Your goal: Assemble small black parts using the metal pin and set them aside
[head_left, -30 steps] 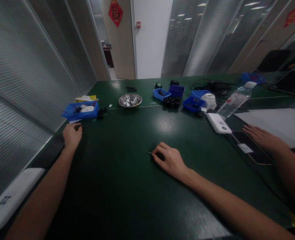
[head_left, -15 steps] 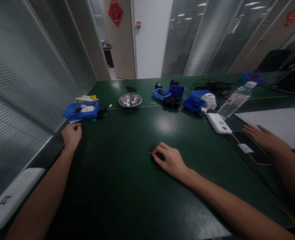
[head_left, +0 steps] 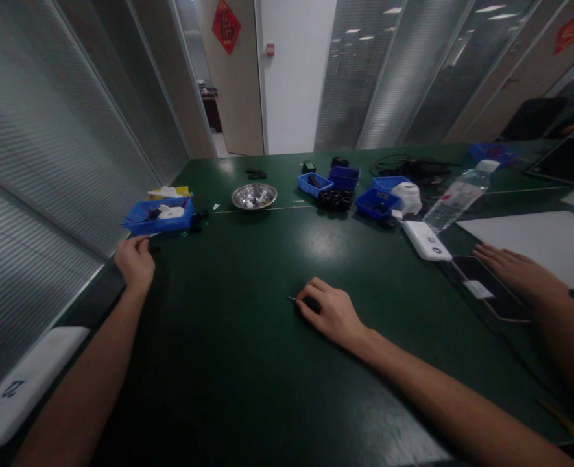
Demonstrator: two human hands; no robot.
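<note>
My left hand [head_left: 135, 263] hovers at the table's left edge, just in front of a blue basket [head_left: 157, 225] that contains white and dark pieces. Its thumb and fingers are pinched together; whatever may be between them is too small to make out. Near the middle of the table rests my right hand [head_left: 330, 311], its fingers curled in a pinch. From those fingertips a thin metal-tipped tool [head_left: 291, 298] points left, the rest of it hidden by the hand.
A steel bowl [head_left: 254, 196] with small parts stands farther back. Blue trays [head_left: 377, 202], black round parts [head_left: 335, 200], a plastic bottle [head_left: 459, 194] and a white power bank [head_left: 425, 240] lie to the right. Another person's hand [head_left: 520, 269] rests beside a phone [head_left: 491, 288].
My left hand has lifted slightly and shifted a little left, with its fingers drawn closer together. The right hand and its tool stay in place.
</note>
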